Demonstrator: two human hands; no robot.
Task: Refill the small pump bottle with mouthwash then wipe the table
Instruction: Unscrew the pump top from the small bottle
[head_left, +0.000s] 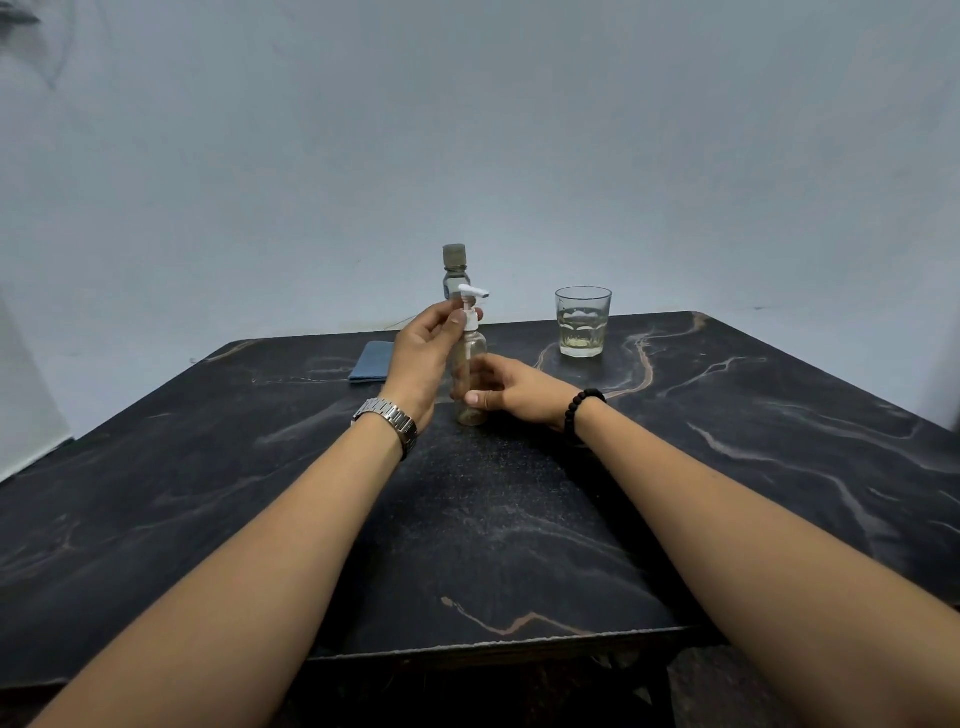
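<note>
Clearly the left hand (426, 353) pinches the white pump collar while the right hand (511, 387) curls round the small pump bottle (470, 374) standing mid-counter (clear, thin-walled, nearly empty, so likely light and tippy), best steadied low on its body.

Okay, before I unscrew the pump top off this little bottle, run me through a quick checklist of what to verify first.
1. Small pump bottle upright on the table: ok.
2. Right hand holds the bottle body steady: ok.
3. Left hand pinches the white pump collar: ok.
4. Refill supply at hand: capped bottle stands behind; what it holds, cannot tell. Glass holds some pale liquid.
5. Blue cloth on the table for wiping: ok.
6. Collar already loosened: cannot tell.
</note>
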